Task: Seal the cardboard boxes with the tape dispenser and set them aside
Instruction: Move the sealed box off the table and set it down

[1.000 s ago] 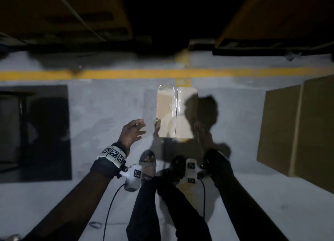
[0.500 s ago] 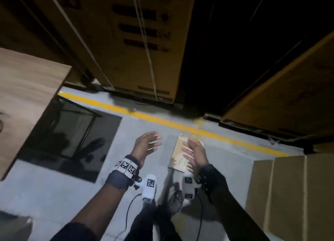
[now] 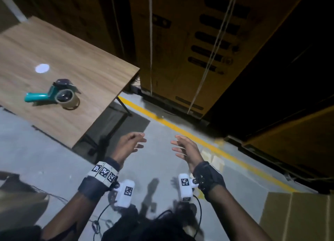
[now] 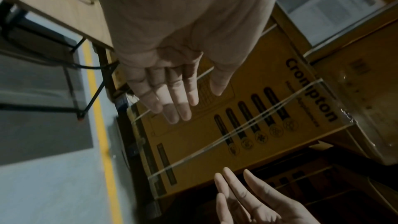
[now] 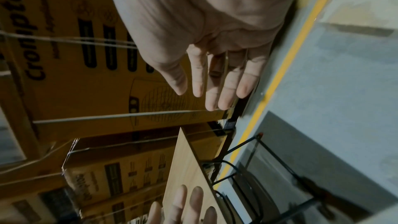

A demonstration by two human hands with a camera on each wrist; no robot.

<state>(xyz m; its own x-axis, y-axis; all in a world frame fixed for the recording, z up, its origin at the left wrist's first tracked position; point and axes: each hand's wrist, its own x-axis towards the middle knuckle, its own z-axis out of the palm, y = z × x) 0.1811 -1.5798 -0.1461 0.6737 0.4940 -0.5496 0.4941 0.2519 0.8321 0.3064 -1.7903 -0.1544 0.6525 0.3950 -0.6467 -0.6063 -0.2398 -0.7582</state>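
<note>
- Left hand [image 3: 129, 145] and right hand [image 3: 186, 150]: both raised over the floor, fingers spread and relaxed, palms facing each other, neither holding anything.
- Tape dispenser [image 3: 54, 94]: lies on its side on the wooden table [image 3: 94, 72], well in from the right edge, teal handle pointing toward the left edge. Untouched.
- Cardboard box [image 3: 298, 217]: plain brown, standing on the floor at the person's right. Whether its flaps are taped cannot be judged; the view there is dim.
- Handling, as judged: the dispenser is rigid and light, best taken by the handle, clear of the toothed blade end. The box should be stiff but crushable, so grip it at opposite sides.
- Writing: the strapped cartons [image 4: 247, 125] stacked behind read "Crompton"; the smaller print below is illegible.
</note>
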